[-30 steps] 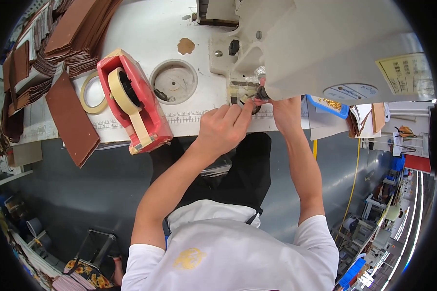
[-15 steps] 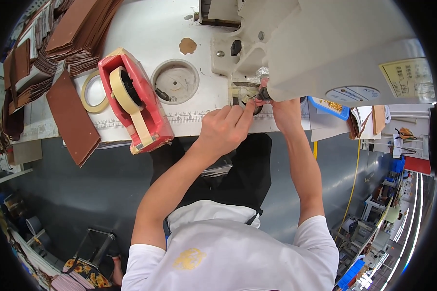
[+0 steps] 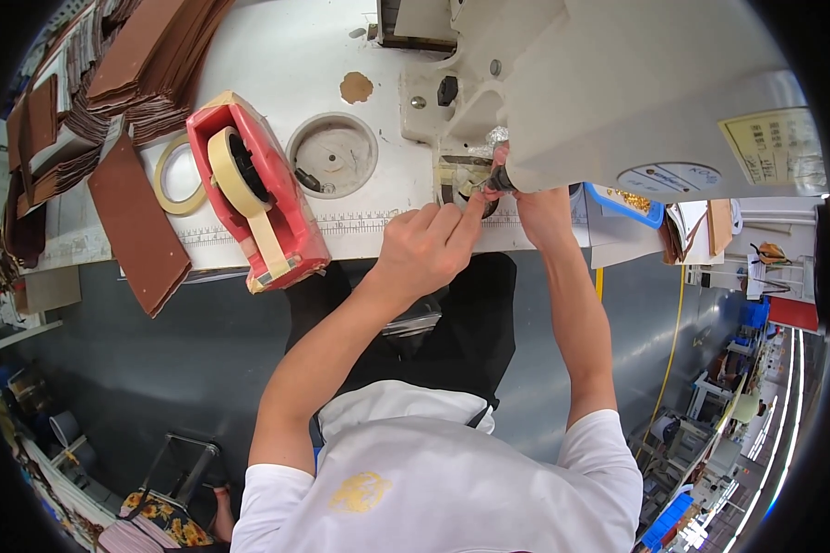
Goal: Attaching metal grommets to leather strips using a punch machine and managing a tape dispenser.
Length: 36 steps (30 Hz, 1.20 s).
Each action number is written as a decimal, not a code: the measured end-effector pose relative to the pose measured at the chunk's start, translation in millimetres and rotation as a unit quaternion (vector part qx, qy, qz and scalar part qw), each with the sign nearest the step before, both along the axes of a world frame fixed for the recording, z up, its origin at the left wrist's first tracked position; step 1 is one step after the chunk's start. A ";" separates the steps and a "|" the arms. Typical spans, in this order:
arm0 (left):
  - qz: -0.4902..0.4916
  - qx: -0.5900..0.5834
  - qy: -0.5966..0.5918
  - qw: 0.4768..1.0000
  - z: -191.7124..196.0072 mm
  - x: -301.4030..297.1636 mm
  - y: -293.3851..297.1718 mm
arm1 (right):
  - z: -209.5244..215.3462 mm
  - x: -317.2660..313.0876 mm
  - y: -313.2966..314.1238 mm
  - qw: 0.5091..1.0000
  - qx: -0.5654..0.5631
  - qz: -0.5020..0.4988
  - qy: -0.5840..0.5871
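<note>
This is a factory workshop, shown by what looks like an industrial sewing machine (image 3: 636, 101) on a ruler-edged white worktable (image 3: 281, 55), stacked brown panels (image 3: 161, 60), a yellow floor line (image 3: 670, 355) and further workstations (image 3: 705, 405).

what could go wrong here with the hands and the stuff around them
1. The left hand has its fingertips close to the lower end of the white machine; they might get pinched if that part moved.
2. The right hand is partly hidden by the machine, so a slip there could be hard to spot.
3. The brown panels jut past the table's front edge; a bump might knock them off.
</note>
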<state>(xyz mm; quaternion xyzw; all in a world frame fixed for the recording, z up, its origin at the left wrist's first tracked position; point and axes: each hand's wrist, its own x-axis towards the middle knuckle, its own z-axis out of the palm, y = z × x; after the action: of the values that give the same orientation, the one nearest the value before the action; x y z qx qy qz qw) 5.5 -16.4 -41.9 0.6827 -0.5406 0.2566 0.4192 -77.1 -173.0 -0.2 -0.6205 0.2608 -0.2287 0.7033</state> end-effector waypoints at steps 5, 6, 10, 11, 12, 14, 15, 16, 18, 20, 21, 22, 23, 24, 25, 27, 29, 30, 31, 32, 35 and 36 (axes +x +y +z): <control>0.002 -0.001 -0.005 1.000 -3.2 -0.5 -1.0 | -12.7 0.7 -10.6 1.000 -0.024 -0.007 0.004; 0.004 -0.002 -0.009 1.000 -4.3 -0.5 -1.1 | -11.3 1.8 -9.3 1.000 -0.019 -0.011 0.005; 0.001 0.004 -0.006 1.000 -4.7 -0.8 -0.5 | -16.9 -2.8 -17.0 0.998 -0.052 0.014 0.041; 0.000 0.004 -0.007 1.000 -4.8 -0.7 -0.5 | -19.7 -4.0 -19.6 0.998 -0.052 0.013 0.041; -0.001 0.003 -0.007 1.000 -4.9 -0.7 -0.7 | -22.4 -4.6 -22.1 0.997 -0.062 0.021 0.051; -0.002 0.004 -0.009 1.000 -3.6 -0.2 -0.8 | -24.5 -4.4 -25.8 0.995 -0.072 0.027 0.061; -0.003 0.005 -0.009 1.000 -3.0 -0.2 -0.7 | -24.5 -4.0 -26.9 0.992 -0.092 0.026 0.079; -0.003 0.005 -0.009 1.000 -3.0 -0.5 -0.8 | -24.5 -3.6 -28.0 0.988 -0.113 0.025 0.098; -0.001 0.011 -0.012 1.000 -2.9 -1.1 -0.7 | -23.4 -4.3 -32.5 0.986 -0.123 0.036 0.111; -0.002 0.013 -0.011 1.000 -0.8 -1.2 0.0 | -21.8 -4.4 -33.9 0.982 -0.132 0.048 0.125; -0.001 0.016 -0.011 1.000 -0.3 -0.7 0.7 | -20.5 -3.0 -33.4 0.980 -0.134 0.056 0.135; 0.000 0.016 -0.012 1.000 -1.0 -0.5 1.6 | -18.2 -1.3 -32.3 0.978 -0.136 0.064 0.145; 0.000 0.024 -0.013 1.000 -2.2 -0.4 2.6 | -16.1 2.1 -29.4 0.978 -0.135 0.065 0.145; -0.001 0.031 -0.014 0.999 -2.6 -0.7 2.6 | -11.0 7.0 -23.6 0.983 -0.136 0.042 0.115; -0.001 0.030 -0.014 0.999 -2.5 -0.9 2.2 | -8.5 9.5 -20.6 0.987 -0.136 0.019 0.086; -0.004 0.024 -0.009 1.000 -2.1 -1.2 1.4 | -11.5 10.4 -23.1 0.986 -0.137 0.021 0.090; -0.004 0.014 -0.011 1.000 -0.1 -0.2 -0.6 | -11.6 12.0 -23.6 0.986 -0.138 0.025 0.093; -0.004 0.005 -0.013 1.000 0.2 0.2 -1.4 | -9.7 13.0 -22.9 0.983 -0.154 0.031 0.089; -0.004 0.005 -0.013 1.000 -0.4 0.3 -1.7 | -8.8 13.6 -22.7 0.981 -0.170 0.038 0.085; -0.005 0.002 -0.012 1.000 -1.2 0.2 -1.9 | -9.7 14.0 -23.8 0.981 -0.170 0.038 0.086; -0.007 0.004 -0.011 1.000 -0.9 0.1 -0.9 | -11.0 15.8 -25.5 0.980 -0.167 0.052 0.091; -0.007 0.009 -0.011 1.000 -1.0 0.1 -0.2 | -10.1 17.4 -24.0 0.981 -0.162 0.052 0.091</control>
<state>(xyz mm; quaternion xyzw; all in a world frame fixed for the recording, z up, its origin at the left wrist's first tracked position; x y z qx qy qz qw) 5.6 -16.6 -42.9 0.6800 -0.5523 0.2562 0.4086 -59.7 -197.0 -10.4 -0.7569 0.2512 -0.1737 0.5779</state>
